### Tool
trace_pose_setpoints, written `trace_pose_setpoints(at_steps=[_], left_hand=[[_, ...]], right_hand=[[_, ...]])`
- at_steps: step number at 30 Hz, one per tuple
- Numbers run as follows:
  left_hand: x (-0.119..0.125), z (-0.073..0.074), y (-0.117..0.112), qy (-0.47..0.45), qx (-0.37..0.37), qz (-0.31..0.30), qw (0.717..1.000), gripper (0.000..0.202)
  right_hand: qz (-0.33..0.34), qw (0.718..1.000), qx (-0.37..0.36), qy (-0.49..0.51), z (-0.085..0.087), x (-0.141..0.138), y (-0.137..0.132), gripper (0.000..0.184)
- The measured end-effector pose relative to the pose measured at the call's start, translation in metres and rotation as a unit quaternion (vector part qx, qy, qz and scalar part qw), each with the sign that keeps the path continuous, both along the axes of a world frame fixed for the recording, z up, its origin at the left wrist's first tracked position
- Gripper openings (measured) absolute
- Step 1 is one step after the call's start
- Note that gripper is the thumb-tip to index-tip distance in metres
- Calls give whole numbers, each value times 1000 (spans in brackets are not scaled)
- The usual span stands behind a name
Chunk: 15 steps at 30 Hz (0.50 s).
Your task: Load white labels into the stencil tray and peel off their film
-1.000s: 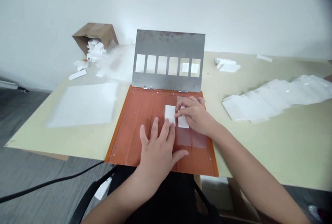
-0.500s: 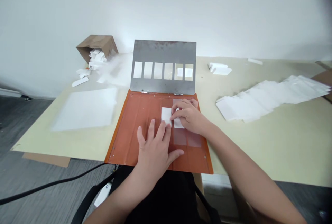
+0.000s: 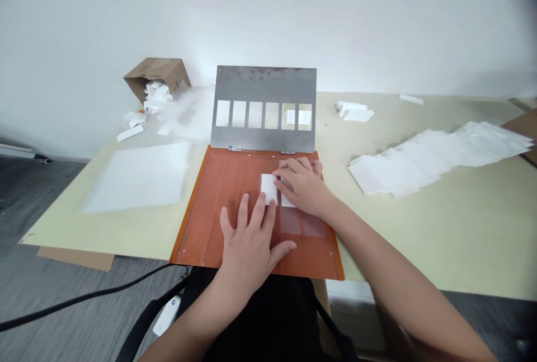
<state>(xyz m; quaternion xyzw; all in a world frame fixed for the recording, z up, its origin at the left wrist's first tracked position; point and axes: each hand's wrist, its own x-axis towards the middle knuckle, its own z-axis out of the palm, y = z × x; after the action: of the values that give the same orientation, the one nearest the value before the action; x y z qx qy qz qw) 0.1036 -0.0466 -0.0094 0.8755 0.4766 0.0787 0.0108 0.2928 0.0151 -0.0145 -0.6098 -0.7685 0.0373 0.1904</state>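
An orange base plate (image 3: pixel 218 205) lies flat before me, with a grey metal lid (image 3: pixel 264 83) hinged upright at its far edge; the lid has a row of rectangular windows. My left hand (image 3: pixel 249 241) lies flat on the plate, fingers spread, its fingertips at the near edge of a white rectangular piece (image 3: pixel 267 186). My right hand (image 3: pixel 302 184) rests over a second white piece (image 3: pixel 286 201) just to the right, fingers bent down onto it. Translucent film strips (image 3: pixel 302 222) lie on the plate below that hand.
A tipped cardboard box (image 3: pixel 157 74) spills white pieces at the back left. A white sheet (image 3: pixel 138 174) lies left of the plate. Overlapping clear bags (image 3: pixel 436 155) spread to the right. A small white stack (image 3: pixel 352 110) sits behind. A black cable (image 3: pixel 84 295) hangs below the table edge.
The view has shifted, so the plate sits a little lower and left in frame. My right hand's fingers slid slightly left over the right white piece. The left hand stayed flat.
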Motion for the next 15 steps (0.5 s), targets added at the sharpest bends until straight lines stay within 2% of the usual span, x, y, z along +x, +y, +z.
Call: trace_pose_setpoints(at_steps=[3, 6, 8, 11, 13, 15], left_hand=[[0, 1, -1, 3, 12, -2, 1000, 65], [0, 3, -2, -2, 22, -2, 1000, 63], [-1, 5, -3, -20, 26, -5, 999, 59], [-4, 7, 0, -99, 21, 19, 995, 51], [-6, 7, 4, -195, -1, 53, 979, 48], [-7, 9, 10, -299, -51, 80, 949, 47]], right_hand=[[-11, 998, -37, 45, 5, -3, 0, 23], [-10, 987, -62, 147, 11, -6, 0, 14], [7, 961, -99, 258, 14, -6, -2, 15], [18, 901, -146, 407, 18, -8, -4, 26], [14, 876, -143, 461, 20, -8, -5, 32], [14, 857, -141, 495, 21, -10, -7, 35]])
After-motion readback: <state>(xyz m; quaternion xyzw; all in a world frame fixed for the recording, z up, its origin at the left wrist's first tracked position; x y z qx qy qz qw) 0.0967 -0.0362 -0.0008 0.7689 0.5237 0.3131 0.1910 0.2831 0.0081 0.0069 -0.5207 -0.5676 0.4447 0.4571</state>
